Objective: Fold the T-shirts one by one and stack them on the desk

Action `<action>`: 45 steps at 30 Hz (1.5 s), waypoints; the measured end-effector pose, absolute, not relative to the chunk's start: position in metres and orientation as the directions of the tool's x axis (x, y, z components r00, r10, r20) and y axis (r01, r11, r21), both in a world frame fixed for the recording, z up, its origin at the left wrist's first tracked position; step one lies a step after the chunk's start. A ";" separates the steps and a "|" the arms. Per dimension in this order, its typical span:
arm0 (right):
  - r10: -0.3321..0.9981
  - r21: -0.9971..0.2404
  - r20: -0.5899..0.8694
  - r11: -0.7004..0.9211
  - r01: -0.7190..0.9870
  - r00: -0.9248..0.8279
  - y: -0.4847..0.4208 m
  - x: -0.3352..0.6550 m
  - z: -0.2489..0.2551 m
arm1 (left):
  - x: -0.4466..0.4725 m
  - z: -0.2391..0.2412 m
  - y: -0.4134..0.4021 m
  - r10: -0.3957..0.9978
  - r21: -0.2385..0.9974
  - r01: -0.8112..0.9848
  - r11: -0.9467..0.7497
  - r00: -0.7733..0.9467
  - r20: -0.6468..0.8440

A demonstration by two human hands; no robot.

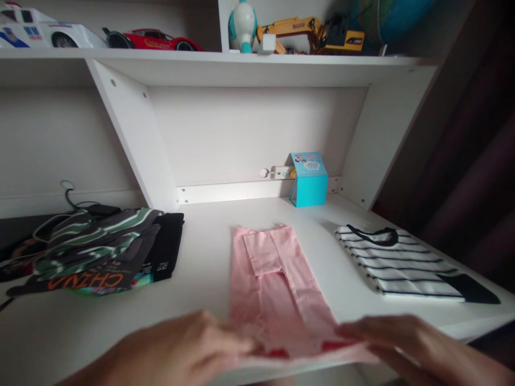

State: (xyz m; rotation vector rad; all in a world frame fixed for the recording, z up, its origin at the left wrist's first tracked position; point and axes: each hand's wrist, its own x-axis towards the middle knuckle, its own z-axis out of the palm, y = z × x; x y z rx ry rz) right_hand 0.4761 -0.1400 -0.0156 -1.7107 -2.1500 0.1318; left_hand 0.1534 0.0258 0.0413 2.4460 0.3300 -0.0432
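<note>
A pink shirt (277, 300) lies partly folded on the white desk, its sides and a sleeve turned inward over the middle. At its near edge, by the front of the desk, my left hand (193, 343) grips the left corner of the cloth. My right hand (398, 338) has the right corner between thumb and fingers. The cloth between both hands is slightly lifted, and red patches show along that edge. Both hands are a little blurred.
Left of the shirt is a pile of dark and striped clothes (120, 246) with a cable. On the right lies a folded striped shirt (402, 262). A blue desk calendar (309, 182) stands at the back near a socket. Overhead, a shelf (257, 67) carries toy vehicles and a globe.
</note>
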 end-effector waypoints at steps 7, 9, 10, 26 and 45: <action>1.000 -0.489 0.024 0.028 0.872 -0.019 0.053 0.504 0.017 | 0.244 0.020 0.195 0.440 0.809 0.430 -0.401 0.865 -0.241; 0.999 -0.484 -0.045 -0.014 0.875 -0.008 0.087 0.507 -0.006 | 0.259 -0.005 0.223 0.497 0.788 0.503 -0.355 0.815 -0.297; 0.997 -0.480 -0.072 -0.031 0.877 -0.005 0.098 0.509 -0.017 | 0.262 -0.015 0.232 0.510 0.779 0.517 -0.355 0.805 -0.302; 0.975 -0.338 -0.033 -0.217 0.916 0.219 0.126 0.524 -0.068 | 0.276 -0.060 0.266 0.648 0.474 0.569 -0.672 0.761 0.005; 0.713 -0.308 0.700 0.255 0.917 0.037 -0.035 0.467 0.042 | 0.219 0.069 0.168 0.325 0.120 0.307 -0.944 0.810 0.488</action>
